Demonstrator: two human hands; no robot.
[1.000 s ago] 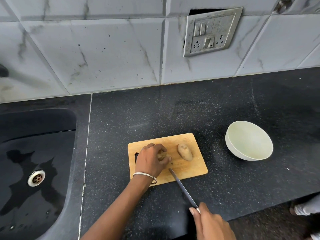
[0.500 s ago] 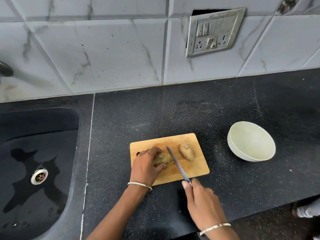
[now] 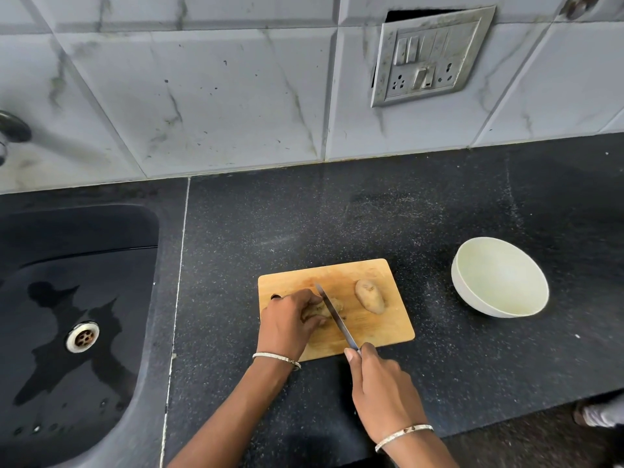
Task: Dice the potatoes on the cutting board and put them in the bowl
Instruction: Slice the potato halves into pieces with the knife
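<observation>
— While one potato is pinned to the cutting board under the curled fingers of the left hand, what is held by the right hand?

— A knife is gripped there, fingers closed round the handle. A second ago the blade was kept low, off the board; now it has been brought across the pinned potato, just beside the left fingertips. The first cut is judged to be starting.

— How is the potato seen?

— Brown-skinned, unpeeled, apparently whole, though it is largely hidden by the fingers. A second potato is left untouched just beyond the blade, on the side away from the left hand.

— And the bowl?

— It is set on the table, well apart from both hands, past the board, with nothing in it.
</observation>
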